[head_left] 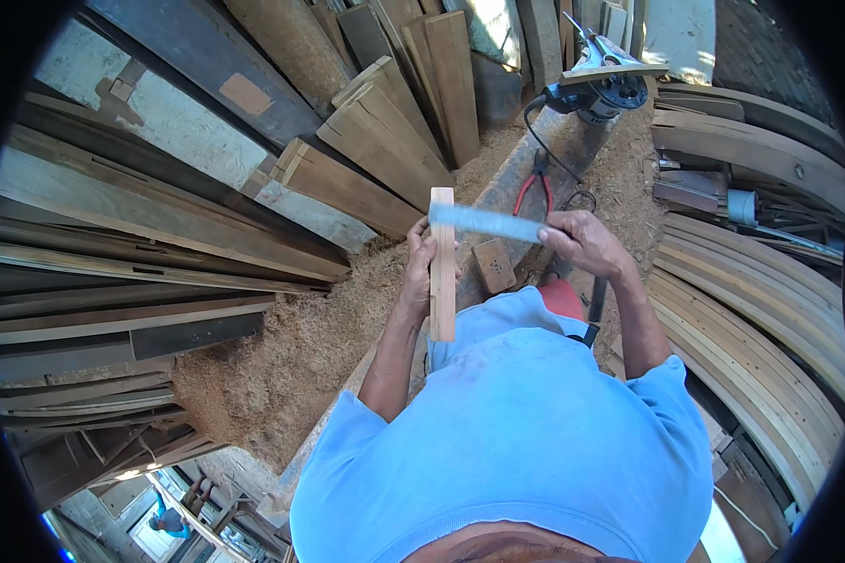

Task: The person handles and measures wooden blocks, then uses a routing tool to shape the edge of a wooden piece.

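Note:
My left hand [421, 267] is wrapped round a short, light-coloured wooden stick [443, 291], held upright in front of my lap. In my right hand [584, 246] is a long, flat grey file [498, 222], smeared by motion. Its far end lies across the upper part of the stick. Fine detail on the file's face cannot be made out. A small brown wood block [494, 266] rests on the bench [577, 141], between my hands. Beyond it lie pliers [535, 185] with red handles, their jaws pointing away from me.
A corded power tool [599, 94] stands at the bench's far end, its black cable trailing back toward me. Boards [385, 141] lean at the left and back. Curved wooden pieces [751, 319] are stacked at the right. Wood shavings [300, 366] cover the floor. Another person [171, 519] is far off, lower left.

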`<state>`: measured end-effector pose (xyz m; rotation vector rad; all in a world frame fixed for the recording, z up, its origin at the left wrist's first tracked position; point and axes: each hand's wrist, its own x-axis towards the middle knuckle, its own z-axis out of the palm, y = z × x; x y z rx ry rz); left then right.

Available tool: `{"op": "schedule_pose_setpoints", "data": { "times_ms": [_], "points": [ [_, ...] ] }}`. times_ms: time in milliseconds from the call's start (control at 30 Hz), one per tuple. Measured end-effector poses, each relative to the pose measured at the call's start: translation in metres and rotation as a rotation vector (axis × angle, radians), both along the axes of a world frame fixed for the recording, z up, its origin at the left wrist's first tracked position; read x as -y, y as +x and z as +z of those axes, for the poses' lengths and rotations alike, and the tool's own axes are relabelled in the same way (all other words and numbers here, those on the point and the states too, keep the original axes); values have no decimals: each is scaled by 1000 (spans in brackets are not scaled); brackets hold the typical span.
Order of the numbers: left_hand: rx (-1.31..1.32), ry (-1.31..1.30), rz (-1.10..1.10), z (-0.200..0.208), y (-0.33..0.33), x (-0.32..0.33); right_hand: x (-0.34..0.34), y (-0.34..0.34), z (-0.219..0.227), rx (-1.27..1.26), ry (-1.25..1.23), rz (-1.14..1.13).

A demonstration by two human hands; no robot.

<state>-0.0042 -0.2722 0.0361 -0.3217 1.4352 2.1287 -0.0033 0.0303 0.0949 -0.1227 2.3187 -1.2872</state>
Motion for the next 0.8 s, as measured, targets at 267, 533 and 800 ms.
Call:
{"op": "schedule_pose_setpoints", "data": {
  "times_ms": [267, 533, 800],
  "points": [
    [2, -60, -34, -4, 8, -2, -17, 24, -11, 46, 82, 101],
    [-9, -155, -89, -4, 8, 2, -16, 31, -19, 38, 74, 93],
    [0, -166, -106, -12, 8, 4, -15, 32, -21, 73, 77, 105]
  ]
}}
